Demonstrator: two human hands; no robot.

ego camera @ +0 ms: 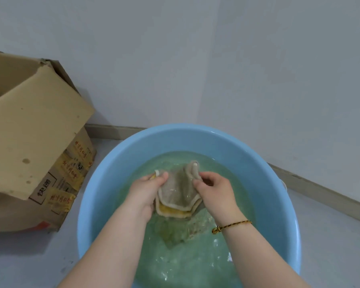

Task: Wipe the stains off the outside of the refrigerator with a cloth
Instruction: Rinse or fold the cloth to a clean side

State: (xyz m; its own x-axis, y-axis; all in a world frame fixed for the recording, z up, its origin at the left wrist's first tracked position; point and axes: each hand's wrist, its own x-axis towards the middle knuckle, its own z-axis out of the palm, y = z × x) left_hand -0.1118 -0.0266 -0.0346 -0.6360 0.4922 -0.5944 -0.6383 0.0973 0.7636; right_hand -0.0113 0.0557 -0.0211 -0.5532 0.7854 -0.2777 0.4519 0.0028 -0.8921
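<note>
A wet grey-brown cloth [178,190] with a pale edge and a yellow underside hangs folded over the water in a light blue basin [121,163]. My left hand [147,191] pinches its left upper corner. My right hand [213,189] pinches the right upper corner, and a dark and gold cord bracelet sits on that wrist. The cloth's lower part dips into the greenish water. No refrigerator is in view.
An open cardboard box [35,146] with yellow tape stands on the floor at the left, close to the basin. White walls meet in a corner behind the basin, with a grey skirting board [320,190] along the floor.
</note>
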